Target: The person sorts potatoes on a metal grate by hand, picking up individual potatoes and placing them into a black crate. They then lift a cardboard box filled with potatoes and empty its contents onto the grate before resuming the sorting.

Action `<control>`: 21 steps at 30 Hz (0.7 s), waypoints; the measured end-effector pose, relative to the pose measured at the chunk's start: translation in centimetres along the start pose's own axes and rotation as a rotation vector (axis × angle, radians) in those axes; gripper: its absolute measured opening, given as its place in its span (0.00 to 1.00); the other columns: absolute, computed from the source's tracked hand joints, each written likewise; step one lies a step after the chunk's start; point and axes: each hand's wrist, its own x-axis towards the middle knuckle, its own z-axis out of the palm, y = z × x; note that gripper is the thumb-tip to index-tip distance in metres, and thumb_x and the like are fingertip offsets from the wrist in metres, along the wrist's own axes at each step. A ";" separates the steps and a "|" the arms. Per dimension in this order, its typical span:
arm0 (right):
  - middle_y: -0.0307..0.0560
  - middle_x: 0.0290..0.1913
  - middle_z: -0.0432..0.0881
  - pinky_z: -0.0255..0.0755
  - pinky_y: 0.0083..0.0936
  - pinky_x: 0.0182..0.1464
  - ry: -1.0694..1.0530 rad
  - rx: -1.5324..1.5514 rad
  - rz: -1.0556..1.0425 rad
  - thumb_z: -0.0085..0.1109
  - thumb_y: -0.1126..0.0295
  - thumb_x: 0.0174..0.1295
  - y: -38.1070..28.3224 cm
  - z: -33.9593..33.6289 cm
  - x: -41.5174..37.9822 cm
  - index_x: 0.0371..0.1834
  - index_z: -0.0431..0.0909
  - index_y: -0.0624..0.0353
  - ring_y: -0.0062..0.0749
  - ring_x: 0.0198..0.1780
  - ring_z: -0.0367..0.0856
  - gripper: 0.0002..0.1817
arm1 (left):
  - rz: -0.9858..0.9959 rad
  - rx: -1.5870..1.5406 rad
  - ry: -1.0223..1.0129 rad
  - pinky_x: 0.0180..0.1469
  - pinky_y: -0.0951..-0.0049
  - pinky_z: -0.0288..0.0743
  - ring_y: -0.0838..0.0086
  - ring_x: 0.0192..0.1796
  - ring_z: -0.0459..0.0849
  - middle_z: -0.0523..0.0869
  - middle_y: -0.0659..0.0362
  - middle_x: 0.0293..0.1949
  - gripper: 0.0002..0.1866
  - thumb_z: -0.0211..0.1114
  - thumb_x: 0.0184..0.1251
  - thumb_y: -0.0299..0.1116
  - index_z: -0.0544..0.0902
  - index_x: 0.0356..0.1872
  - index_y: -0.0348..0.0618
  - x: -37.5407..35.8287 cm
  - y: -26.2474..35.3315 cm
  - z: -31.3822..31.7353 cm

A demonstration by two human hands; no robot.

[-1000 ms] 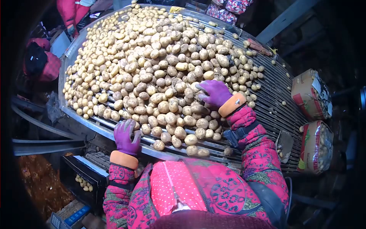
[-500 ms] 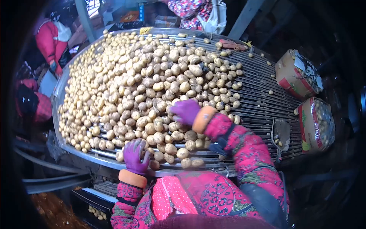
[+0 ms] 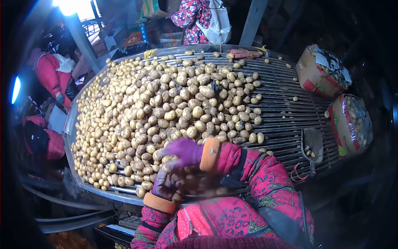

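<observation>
A broad heap of potatoes (image 3: 145, 120) lies on a slatted metal sorting table (image 3: 286, 103). My right hand (image 3: 183, 152), in a purple glove with an orange cuff, reaches left over the near part of the heap. Its fingers are stretched out and somewhat blurred, the tips right at the potatoes. Just below it, my left hand (image 3: 166, 184) wears a matching glove with soiled fingers. Those fingers are spread against potatoes near the table's front edge, partly covered by my right hand. Potatoes beneath my right wrist are smeared by motion.
On the right stand two cardboard boxes, the far box (image 3: 317, 76) and the near box (image 3: 350, 124), both holding potatoes. A scoop (image 3: 312, 145) with small potatoes lies on the slats. One person (image 3: 199, 20) stands behind the table, another (image 3: 54, 76) at the left.
My right hand has come left and toward me, close over my left hand. My left hand has shifted slightly right. The view has tilted up, and the person behind now shows beside a carton.
</observation>
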 end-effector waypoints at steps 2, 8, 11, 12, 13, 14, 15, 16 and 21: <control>0.52 0.48 0.83 0.75 0.37 0.52 0.256 -0.106 0.068 0.68 0.62 0.56 5.2 -3.9 2.0 0.56 0.79 0.53 0.46 0.48 0.82 0.23 | -0.005 0.145 0.108 0.29 0.79 0.76 0.74 0.34 0.84 0.84 0.63 0.43 0.25 0.67 0.66 0.42 0.72 0.62 0.54 -1.1 0.8 1.5; 0.57 0.65 0.72 0.68 0.46 0.64 0.146 -0.479 0.853 0.64 0.55 0.57 17.0 -11.6 -1.1 0.68 0.68 0.43 0.58 0.63 0.73 0.33 | 0.118 0.083 0.050 0.34 0.71 0.80 0.66 0.42 0.84 0.81 0.55 0.53 0.38 0.72 0.56 0.37 0.64 0.69 0.53 -2.6 1.3 0.3; 0.46 0.60 0.73 0.73 0.45 0.54 0.101 -0.869 0.586 0.66 0.62 0.51 15.8 -8.2 -3.8 0.66 0.70 0.39 0.49 0.56 0.74 0.34 | 0.209 0.118 0.187 0.36 0.68 0.83 0.62 0.45 0.85 0.80 0.52 0.57 0.40 0.69 0.56 0.28 0.62 0.72 0.49 -1.4 1.0 -1.1; 0.45 0.56 0.74 0.73 0.44 0.50 0.070 -0.896 0.550 0.64 0.64 0.52 15.2 -6.9 -4.9 0.63 0.72 0.38 0.47 0.53 0.75 0.30 | 0.245 0.249 0.211 0.41 0.66 0.83 0.61 0.49 0.85 0.79 0.51 0.58 0.39 0.67 0.56 0.25 0.63 0.71 0.47 -1.1 1.0 -2.0; 0.44 0.52 0.74 0.74 0.43 0.46 0.056 -0.929 0.522 0.62 0.66 0.52 14.7 -6.1 -5.9 0.60 0.74 0.37 0.45 0.49 0.76 0.27 | 0.280 0.394 0.221 0.46 0.65 0.83 0.60 0.52 0.84 0.78 0.50 0.60 0.39 0.66 0.55 0.22 0.64 0.71 0.45 -0.4 1.1 -3.4; 0.45 0.57 0.75 0.74 0.45 0.50 -0.024 -0.819 0.603 0.63 0.67 0.53 12.3 -6.9 -6.0 0.61 0.74 0.40 0.47 0.54 0.76 0.28 | 0.604 0.851 0.200 0.59 0.65 0.76 0.60 0.59 0.80 0.77 0.48 0.61 0.38 0.66 0.53 0.21 0.66 0.70 0.42 1.4 0.2 -6.7; 0.45 0.57 0.75 0.74 0.45 0.50 -0.027 -0.826 0.610 0.63 0.67 0.53 11.9 -6.9 -6.5 0.61 0.74 0.40 0.47 0.54 0.76 0.28 | 0.628 1.054 0.286 0.68 0.65 0.68 0.61 0.64 0.76 0.77 0.47 0.61 0.38 0.68 0.52 0.23 0.67 0.69 0.42 0.3 0.5 -4.8; 0.46 0.60 0.74 0.73 0.44 0.54 0.138 -0.603 0.522 0.64 0.67 0.53 11.4 -6.9 -7.3 0.64 0.72 0.43 0.48 0.57 0.75 0.31 | 0.722 1.262 0.327 0.67 0.65 0.68 0.60 0.64 0.76 0.77 0.47 0.62 0.38 0.68 0.52 0.24 0.67 0.69 0.42 -0.3 0.6 -4.0; 0.50 0.64 0.74 0.74 0.33 0.59 0.305 0.865 0.577 0.58 0.54 0.69 1.8 -7.1 -6.2 0.74 0.59 0.55 0.36 0.62 0.76 0.34 | 0.267 0.587 0.239 0.48 0.64 0.81 0.65 0.46 0.88 0.79 0.47 0.62 0.32 0.63 0.67 0.41 0.66 0.70 0.44 -4.3 2.9 1.5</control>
